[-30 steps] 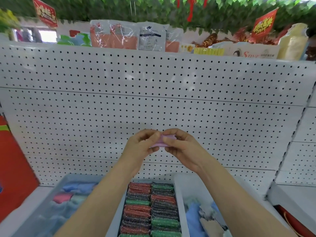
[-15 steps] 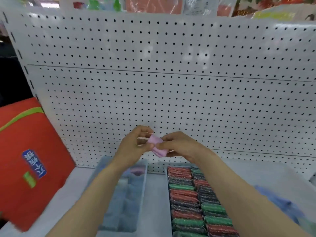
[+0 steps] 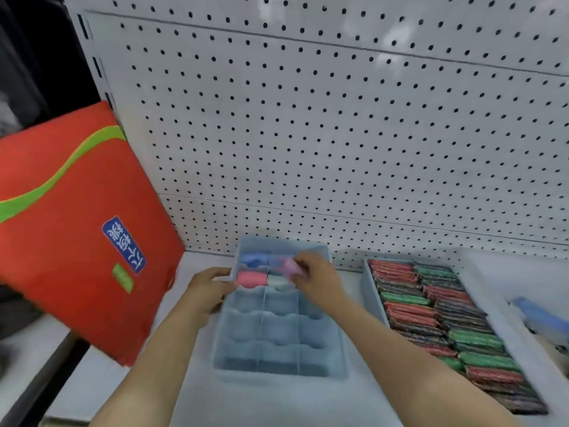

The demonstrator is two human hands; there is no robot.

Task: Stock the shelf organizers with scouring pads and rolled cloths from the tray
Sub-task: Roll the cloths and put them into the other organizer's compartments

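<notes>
A pale blue divided organizer [image 3: 337,349] lies on the shelf in front of me. Its far cells hold a blue rolled cloth [image 3: 254,260], a pink-red rolled cloth [image 3: 252,278] and a pale one [image 3: 278,281]. My right hand [image 3: 317,280] pinches a lilac rolled cloth [image 3: 291,266] over the far middle cells. My left hand [image 3: 209,289] rests with relaxed fingers against the organizer's left rim. A second organizer [image 3: 369,291] to the right is packed with rows of red, green and dark scouring pads [image 3: 443,322].
A white pegboard [image 3: 338,134] backs the shelf. A red bag [image 3: 70,229] with a green stripe leans at the left. A white tray [image 3: 511,328] at the far right holds a blue cloth [image 3: 538,315].
Both hands came down from in front of the pegboard to the divided organizer. The left hand let go of the lilac cloth and went to the rim; the right hand still carries it.
</notes>
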